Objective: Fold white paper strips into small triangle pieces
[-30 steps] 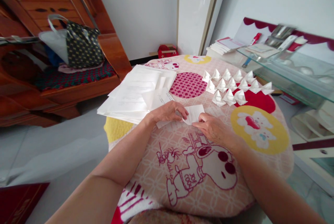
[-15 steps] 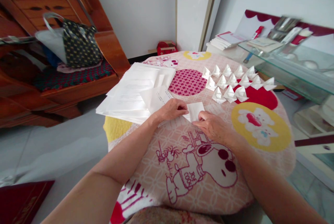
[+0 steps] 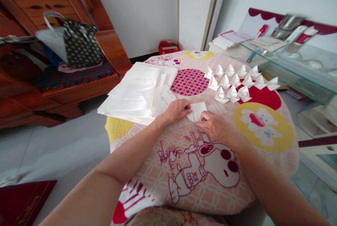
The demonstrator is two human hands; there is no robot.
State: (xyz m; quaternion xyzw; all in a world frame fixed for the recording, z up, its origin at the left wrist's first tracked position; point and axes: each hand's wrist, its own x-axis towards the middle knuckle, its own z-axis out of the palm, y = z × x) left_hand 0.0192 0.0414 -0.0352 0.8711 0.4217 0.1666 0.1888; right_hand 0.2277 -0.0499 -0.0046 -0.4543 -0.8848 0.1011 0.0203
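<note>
We work over a cloth-covered counter (image 3: 155,180); its soft surface backs the paper poorly, so any crease pressed on it may come out blunt or crooked. Our right hand (image 3: 214,125) and left hand (image 3: 177,111) stand apart, one at each side of the small white paper (image 3: 198,111), which is beyond the printed dog (image 3: 221,170). The right closes thumb and finger on the near right edge; should that pinch slide, the layers may part and lose alignment. The left curls at the left edge; whether its thumb grips, we cannot tell. Uneven pull between the two is the likeliest cause of a tear or skewed fold.

Beyond the left wrist, a loose sheet (image 3: 159,98) lies slantwise on the paper stack (image 3: 134,89). The stack's left corner appears to overhang the counter; a careless sweep of our arm could spill sheets to the floor (image 3: 76,148).

Farther to the right, fourteen paper shapes (image 3: 233,93) stand close together in three rows. They look light: a tug on the cloth could topple several. Beyond them, near the glass shelf (image 3: 302,68), a shape knocked outward may drop off the edge.
</note>
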